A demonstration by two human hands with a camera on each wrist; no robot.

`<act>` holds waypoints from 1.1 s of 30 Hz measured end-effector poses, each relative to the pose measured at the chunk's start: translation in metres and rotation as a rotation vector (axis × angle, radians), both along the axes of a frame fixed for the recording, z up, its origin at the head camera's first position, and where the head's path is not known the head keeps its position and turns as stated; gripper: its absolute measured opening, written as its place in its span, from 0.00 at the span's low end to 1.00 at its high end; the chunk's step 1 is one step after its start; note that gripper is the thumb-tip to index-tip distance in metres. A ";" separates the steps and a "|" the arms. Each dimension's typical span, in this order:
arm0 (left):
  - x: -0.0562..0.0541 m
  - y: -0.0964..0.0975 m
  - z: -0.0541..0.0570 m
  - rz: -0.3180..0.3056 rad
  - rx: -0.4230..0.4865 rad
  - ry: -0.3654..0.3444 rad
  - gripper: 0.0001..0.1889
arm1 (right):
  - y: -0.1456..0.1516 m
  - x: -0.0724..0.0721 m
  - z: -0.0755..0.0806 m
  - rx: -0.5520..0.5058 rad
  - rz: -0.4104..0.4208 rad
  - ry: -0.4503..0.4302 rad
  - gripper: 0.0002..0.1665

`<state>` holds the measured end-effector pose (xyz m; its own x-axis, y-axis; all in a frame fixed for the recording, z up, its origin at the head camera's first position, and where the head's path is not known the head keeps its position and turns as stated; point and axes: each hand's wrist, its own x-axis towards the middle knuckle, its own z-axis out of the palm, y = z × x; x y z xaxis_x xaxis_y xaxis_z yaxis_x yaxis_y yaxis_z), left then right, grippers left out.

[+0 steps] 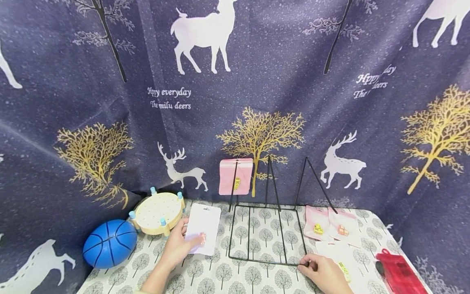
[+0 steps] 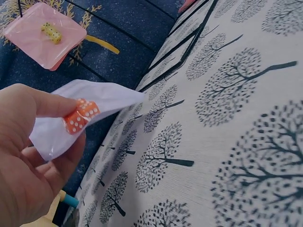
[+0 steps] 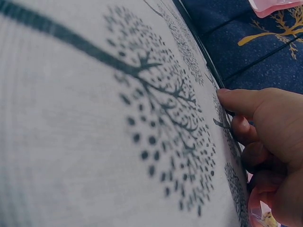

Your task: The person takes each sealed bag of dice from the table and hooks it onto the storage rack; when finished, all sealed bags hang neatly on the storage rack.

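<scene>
My left hand pinches a small white pouch with a hang hole at its top. Through the pouch's clear front, orange dice with white dots show beside my thumb in the left wrist view. A black wire display rack stands mid-table, with upright prongs at its back. At its front right corner, my right hand grips the wire between thumb and curled fingers. Hanging from the rack's left prong is a pink pouch with yellow dice in it.
Two pink pouches with dice lie right of the rack. A white pouch with yellow dice lies partly behind my right hand. At far right is a red pouch. Leftward are a blue ball and a round pegged wooden stand.
</scene>
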<state>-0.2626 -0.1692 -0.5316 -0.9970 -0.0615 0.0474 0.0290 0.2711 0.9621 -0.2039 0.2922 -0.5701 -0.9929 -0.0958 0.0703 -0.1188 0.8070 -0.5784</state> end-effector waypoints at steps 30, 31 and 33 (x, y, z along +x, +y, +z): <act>0.048 0.021 0.018 -0.264 0.211 0.339 0.29 | 0.000 0.002 0.001 -0.007 -0.002 0.020 0.09; 0.049 0.023 0.019 -0.272 0.211 0.351 0.29 | 0.000 0.002 0.000 -0.006 -0.002 0.023 0.09; 0.052 0.026 0.021 -0.275 0.197 0.366 0.28 | 0.000 0.001 0.000 -0.006 -0.002 0.027 0.09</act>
<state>-0.2105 -0.1431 -0.5102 -0.8976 0.1588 0.4111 0.4192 0.0197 0.9077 -0.2025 0.2920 -0.5701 -0.9908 -0.0936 0.0973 -0.1329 0.8040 -0.5797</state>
